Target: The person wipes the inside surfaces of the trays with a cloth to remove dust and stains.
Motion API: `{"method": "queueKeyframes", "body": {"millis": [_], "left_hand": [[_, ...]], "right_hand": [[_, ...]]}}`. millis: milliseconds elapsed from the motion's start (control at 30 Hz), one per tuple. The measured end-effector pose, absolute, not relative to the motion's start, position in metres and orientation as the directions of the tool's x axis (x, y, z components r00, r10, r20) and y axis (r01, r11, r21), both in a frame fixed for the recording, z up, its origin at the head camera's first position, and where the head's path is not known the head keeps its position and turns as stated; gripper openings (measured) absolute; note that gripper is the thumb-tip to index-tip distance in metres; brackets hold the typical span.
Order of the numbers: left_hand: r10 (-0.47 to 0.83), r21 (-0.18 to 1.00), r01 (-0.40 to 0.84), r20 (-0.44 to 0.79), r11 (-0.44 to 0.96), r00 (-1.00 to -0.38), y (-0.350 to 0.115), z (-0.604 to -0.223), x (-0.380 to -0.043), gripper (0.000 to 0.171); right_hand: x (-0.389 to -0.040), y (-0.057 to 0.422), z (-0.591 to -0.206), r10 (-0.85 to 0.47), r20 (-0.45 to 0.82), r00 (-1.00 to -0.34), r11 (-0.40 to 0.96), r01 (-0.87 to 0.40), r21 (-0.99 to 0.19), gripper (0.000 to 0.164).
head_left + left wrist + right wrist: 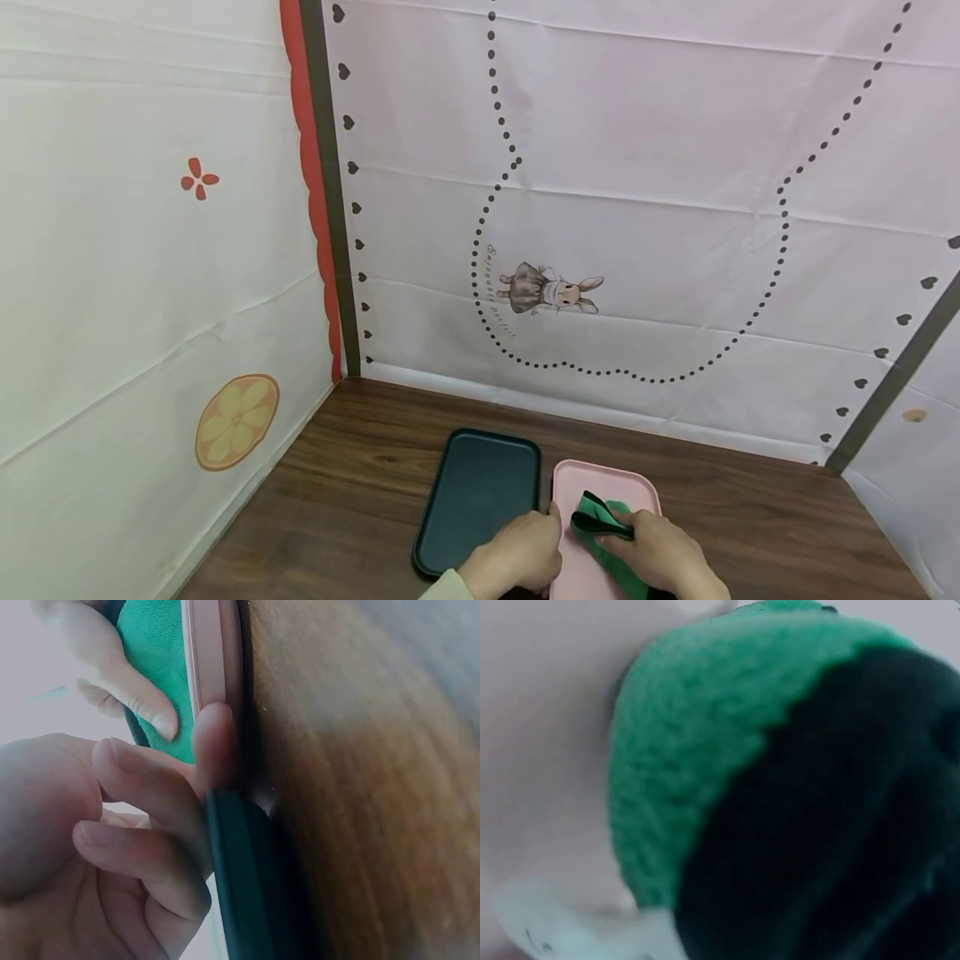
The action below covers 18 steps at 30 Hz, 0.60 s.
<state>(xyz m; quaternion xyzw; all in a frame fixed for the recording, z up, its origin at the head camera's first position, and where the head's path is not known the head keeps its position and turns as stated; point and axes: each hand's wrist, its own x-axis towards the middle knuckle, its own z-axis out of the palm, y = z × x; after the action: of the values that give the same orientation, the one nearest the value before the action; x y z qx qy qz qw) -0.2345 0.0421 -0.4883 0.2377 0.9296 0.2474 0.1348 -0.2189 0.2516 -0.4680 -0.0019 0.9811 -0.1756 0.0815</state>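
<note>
A pink tray point(588, 575) lies on the table, with a dark green tray point(480, 492) to its left. My left hand point(522, 550) holds the pink tray by its left edge. In the left wrist view, one fingertip point(216, 742) touches the pink rim point(206, 660) and the other fingers are curled. A folded green cloth point(626, 575) with black edging rests on the pink tray. My right hand point(660, 546) grips it between thumb and fingers. The cloth point(682, 750) fills much of the right wrist view, so the right fingers are hidden there.
The brown wooden table point(360, 483) reaches back to a pale printed curtain point(637, 250). A white curtain wall point(112, 292) borders the left side. Another curtain panel point(911, 467) stands at the right. The two trays lie close together.
</note>
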Motion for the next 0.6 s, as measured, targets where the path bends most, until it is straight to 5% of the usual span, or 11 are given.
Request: {"method": "queueKeyframes", "body": {"millis": [600], "left_hand": [[0.550,0.639,0.341,-0.156,0.689,-0.820,0.0397,-0.4908,-0.2361,0.059]], "right_hand": [[-0.2220,0.2535,-0.4694,-0.039,-0.187,-0.982,0.925,0.035,-0.378,0.055]]}}
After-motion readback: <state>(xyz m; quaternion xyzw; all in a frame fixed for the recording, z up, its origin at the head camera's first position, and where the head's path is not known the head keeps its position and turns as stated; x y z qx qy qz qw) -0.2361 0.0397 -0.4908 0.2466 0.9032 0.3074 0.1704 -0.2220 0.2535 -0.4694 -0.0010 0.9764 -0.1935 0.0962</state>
